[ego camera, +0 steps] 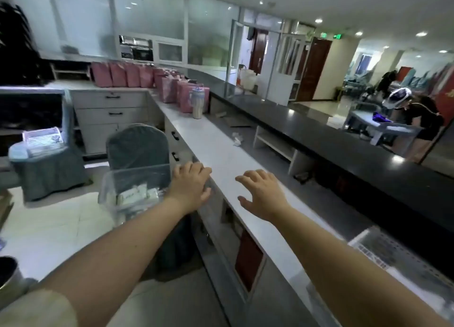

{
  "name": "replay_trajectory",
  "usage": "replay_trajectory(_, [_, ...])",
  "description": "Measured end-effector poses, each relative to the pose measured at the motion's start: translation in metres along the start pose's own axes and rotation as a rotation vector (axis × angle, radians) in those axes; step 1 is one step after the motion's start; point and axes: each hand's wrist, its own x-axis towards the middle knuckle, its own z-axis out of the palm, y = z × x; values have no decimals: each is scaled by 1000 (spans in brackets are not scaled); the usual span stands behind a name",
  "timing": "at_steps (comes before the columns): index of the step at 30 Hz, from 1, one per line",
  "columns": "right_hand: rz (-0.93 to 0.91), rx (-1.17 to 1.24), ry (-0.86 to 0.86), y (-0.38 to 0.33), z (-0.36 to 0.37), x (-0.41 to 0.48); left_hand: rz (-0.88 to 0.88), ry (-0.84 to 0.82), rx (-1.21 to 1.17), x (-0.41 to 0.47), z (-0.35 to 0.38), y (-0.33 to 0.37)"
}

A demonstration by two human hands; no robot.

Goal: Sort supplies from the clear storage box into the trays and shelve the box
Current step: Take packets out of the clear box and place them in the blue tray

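Observation:
The clear storage box with white packets inside stands left of the white counter, in front of a teal-covered chair. My left hand is at the box's right rim, fingers spread; I cannot tell if it touches the box. Just above the counter's near part, my right hand hovers open with nothing in it. A perforated grey tray with a label lies on the counter at the lower right, partly cut off.
Pink bags and a bottle crowd the counter's far end. A crumpled paper lies mid-counter. A dark raised counter runs along the right. Drawers, a second covered chair and a distant person are around.

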Motion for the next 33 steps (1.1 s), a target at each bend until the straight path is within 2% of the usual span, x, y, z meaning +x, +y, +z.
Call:
replay_trajectory(6, [6,60,16,-63,28,128,-124,-12,67,38,1,-128])
replay_trajectory(12, [-14,145,16,-96,73,208,-196,-37,34,49,32,-214])
replay_trajectory(21, [-109,221,-55,-115,169,302,-321,-166,55,47,115,-291])
replay_trajectory(33, [-206,465,-283,-82,330,419,-578,-406,134,82,237,-352])
